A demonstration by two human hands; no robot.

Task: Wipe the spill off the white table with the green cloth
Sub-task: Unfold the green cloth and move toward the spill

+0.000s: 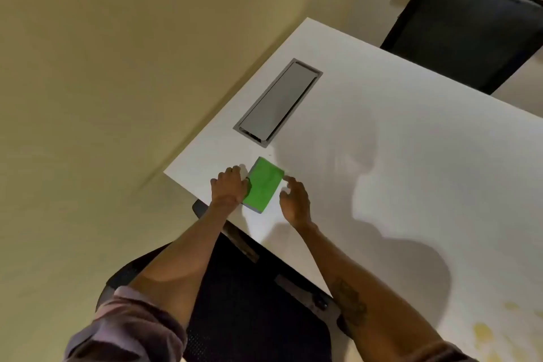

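Rolled-up sleeves and forearms closest to cam, chair (252, 311) under them. Both hands out over the near-left corner of the table (411, 132). Left hand (230, 186) curled down at the left edge of the cloth (263, 184), fingers touching it, maybe pinching the edge but can't tell for sure. Right hand (293, 200) loosely open just right of the cloth, holding nothing. Step looks like pickup, wiping not begun. Cloth: bright green, folded flat into a neat rectangle, grey underside showing at the near end, just below the grey cable hatch (277, 101). Spill (484, 332): yellowish blotches, bottom right, well apart from the cloth. Next move prob needs a firm grip, then carry the cloth right, to the stain.
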